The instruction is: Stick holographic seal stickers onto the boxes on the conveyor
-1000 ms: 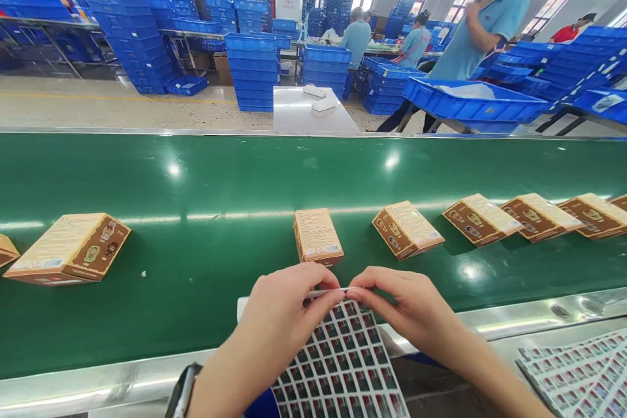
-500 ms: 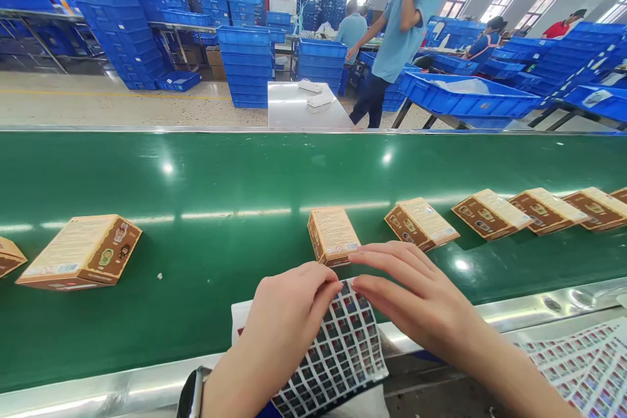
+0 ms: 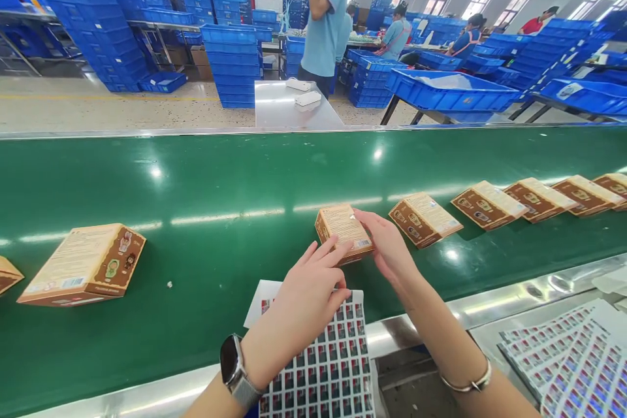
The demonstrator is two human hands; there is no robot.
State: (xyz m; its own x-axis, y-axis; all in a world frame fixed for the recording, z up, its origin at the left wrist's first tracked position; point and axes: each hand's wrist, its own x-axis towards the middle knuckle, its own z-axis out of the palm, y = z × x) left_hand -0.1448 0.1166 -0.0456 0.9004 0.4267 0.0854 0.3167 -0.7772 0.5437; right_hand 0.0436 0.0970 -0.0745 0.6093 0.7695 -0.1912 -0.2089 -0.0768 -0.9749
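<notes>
A brown and cream printed box [image 3: 343, 225] lies on the green conveyor belt in front of me. My right hand [image 3: 392, 248] curves round its right side, fingertips at the far right corner of the top face beside a small whitish sticker [image 3: 353, 216]. My left hand [image 3: 318, 281] pinches the upper edge of a sheet of small stickers [image 3: 333, 359] between thumb and finger. Its other fingers stretch onto the near left part of the box. The sheet hangs over the belt's near metal edge, partly hidden by my left wrist.
More of these boxes stand on the belt, one box [image 3: 83, 264] at left and several along the right, the nearest box [image 3: 425, 219] beside my right hand. Further sticker sheets [image 3: 578, 353] lie at lower right. Beyond the belt are blue crates [image 3: 232, 65], a metal table [image 3: 272, 108] and people.
My right hand has moved from the sheet's top edge up to the box. My left fingers have stretched out onto the box. A standing person across the belt appears further left.
</notes>
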